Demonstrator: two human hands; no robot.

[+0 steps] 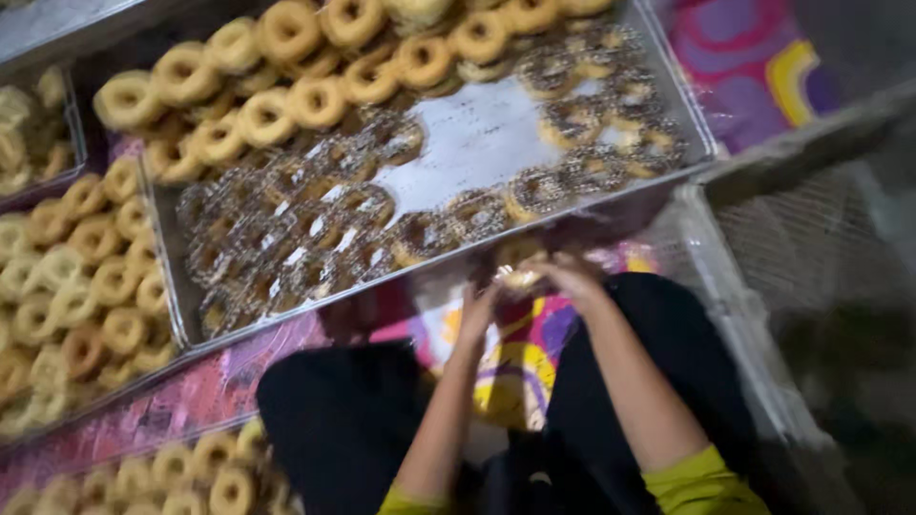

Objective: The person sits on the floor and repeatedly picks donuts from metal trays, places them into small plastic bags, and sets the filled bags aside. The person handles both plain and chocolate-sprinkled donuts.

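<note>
Metal tray [682,91] lies just ahead of the person's knees, its near rows filled with sprinkle-coated doughnuts [286,229] and its far rows with plain ones [286,105], so finished and unfinished rings stay apart. Both hands meet just below the tray's near edge: the left hand [477,310] and right hand [568,277] close together around one pale doughnut [522,279], held low over the patterned cloth [515,362], probably so crumbs fall there. More plain rings fill a side tray [67,286].

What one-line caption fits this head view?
Both hands hold a doughnut just below a metal tray of plain and sprinkled doughnuts.
</note>
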